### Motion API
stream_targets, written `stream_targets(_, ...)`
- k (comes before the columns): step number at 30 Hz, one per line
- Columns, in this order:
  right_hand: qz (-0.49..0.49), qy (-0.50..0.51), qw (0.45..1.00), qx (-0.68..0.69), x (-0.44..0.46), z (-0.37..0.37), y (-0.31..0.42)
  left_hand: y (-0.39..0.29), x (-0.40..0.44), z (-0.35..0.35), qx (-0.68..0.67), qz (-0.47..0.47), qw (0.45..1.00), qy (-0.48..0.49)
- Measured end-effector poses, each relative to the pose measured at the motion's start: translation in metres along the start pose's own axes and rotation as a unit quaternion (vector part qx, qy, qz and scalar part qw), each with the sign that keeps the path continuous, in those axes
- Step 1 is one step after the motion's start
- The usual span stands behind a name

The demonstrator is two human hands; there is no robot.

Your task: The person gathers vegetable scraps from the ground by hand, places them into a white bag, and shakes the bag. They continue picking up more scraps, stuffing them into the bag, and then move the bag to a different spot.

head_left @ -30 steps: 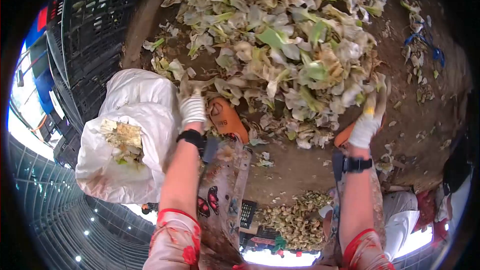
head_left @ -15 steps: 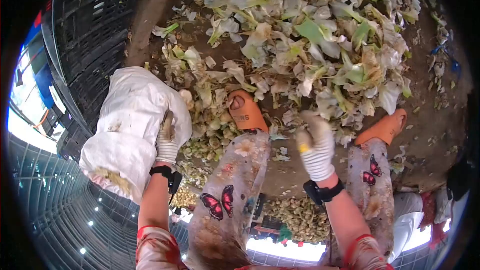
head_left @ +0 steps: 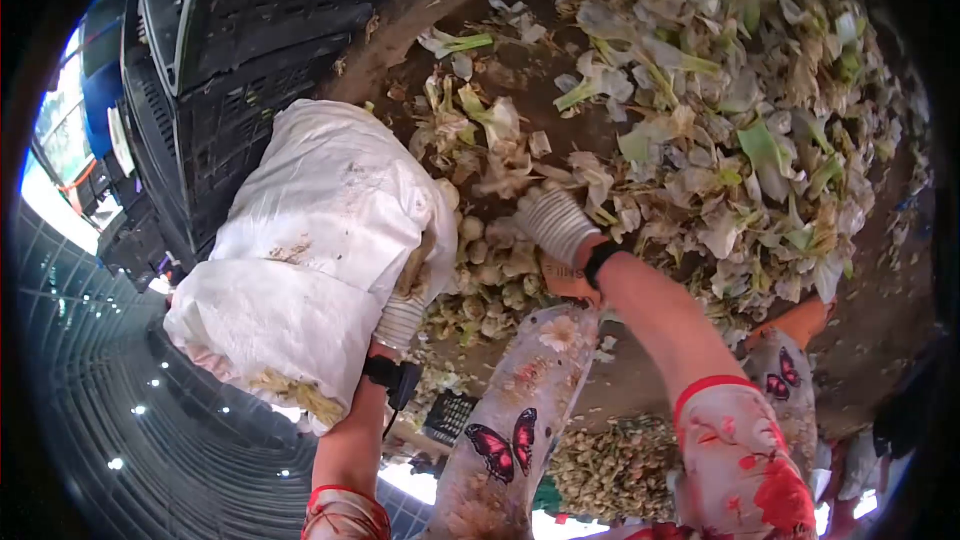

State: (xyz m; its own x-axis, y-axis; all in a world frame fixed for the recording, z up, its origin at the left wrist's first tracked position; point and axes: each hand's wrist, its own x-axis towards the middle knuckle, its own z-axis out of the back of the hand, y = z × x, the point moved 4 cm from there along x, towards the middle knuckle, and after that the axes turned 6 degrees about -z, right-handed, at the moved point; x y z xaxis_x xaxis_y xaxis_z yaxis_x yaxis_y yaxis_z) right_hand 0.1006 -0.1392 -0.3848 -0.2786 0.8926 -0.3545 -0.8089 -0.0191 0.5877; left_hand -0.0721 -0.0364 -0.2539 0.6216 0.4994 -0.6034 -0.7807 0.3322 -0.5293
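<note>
A large white woven sack (head_left: pixel 300 230) leans on my left side, its surface smudged with dirt. My left hand (head_left: pixel 405 305), in a striped glove, holds the sack's right side; part of the fingers is hidden by the fabric. Small pale round bulbs (head_left: pixel 490 285) lie heaped beside the sack and an orange slipper (head_left: pixel 570 278). Reaching across to the left, my right hand (head_left: pixel 555 222), also gloved, is low over the upper edge of these bulbs, near dry leaf scraps (head_left: pixel 505 125). Its fingertips are blurred, so what they hold cannot be made out.
Black plastic crates (head_left: pixel 250 50) stand behind the sack. A broad heap of wilted leaves and papery peelings (head_left: pixel 720 150) covers the ground ahead and to the right. Another pile of bulbs (head_left: pixel 610 470) lies near the bottom, with a dark crate (head_left: pixel 450 415) left of it.
My right hand has moved left from between my legs to the bulbs by the sack. The view has shifted left, and my left hand stays on the sack.
</note>
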Motion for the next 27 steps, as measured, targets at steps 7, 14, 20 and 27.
stream_targets(7,-0.287,-0.078,0.952,-0.069,-0.043,0.136,-0.071,-0.035,-0.064,0.049,-0.015,0.047,0.999,-0.02)
stream_targets(14,-0.025,-0.153,0.988,-0.028,0.134,0.073,-0.005,-0.017,-0.1,0.064,-0.078,0.144,0.983,-0.077)
stream_targets(20,-0.187,-0.146,0.971,-0.03,-0.036,0.113,-0.164,-0.027,-0.026,0.019,-0.146,0.097,0.983,-0.061)
stream_targets(27,-0.186,-0.077,0.969,-0.143,-0.018,0.232,-0.169,-0.056,0.017,-0.009,-0.206,0.109,0.972,-0.032)
